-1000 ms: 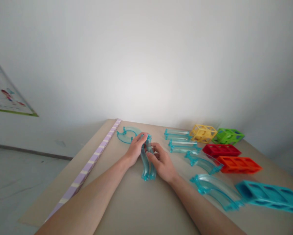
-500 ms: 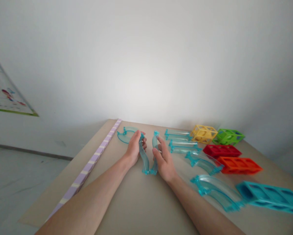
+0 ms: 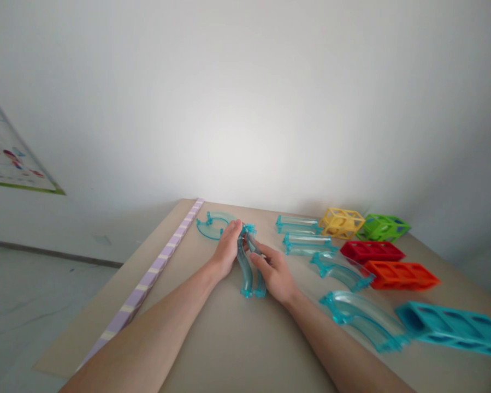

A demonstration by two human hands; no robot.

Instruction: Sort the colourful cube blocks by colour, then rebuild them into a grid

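Over the middle of the table, my left hand (image 3: 229,248) is closed around an S-curved, see-through blue track piece (image 3: 246,273), which hangs down from my fingers. My right hand (image 3: 274,272) pinches a second blue track piece (image 3: 260,285) just to its right. The upper ends of the two pieces meet or overlap between my fingertips; whether they are joined I cannot tell. My fingers hide part of both. Behind my left hand lies a curved blue track piece (image 3: 207,233).
Straight clear-blue tracks (image 3: 306,240) and curved ones (image 3: 368,322) lie to the right. Beyond them are yellow (image 3: 341,224), green (image 3: 382,227), red (image 3: 372,252), orange (image 3: 403,274) and blue (image 3: 454,327) open-frame blocks. A purple-and-white striped strip (image 3: 163,256) runs along the left edge.
My hands have come closer together. The right-hand track piece has moved left and tilted, so its upper end is now at the left-hand piece's upper end.
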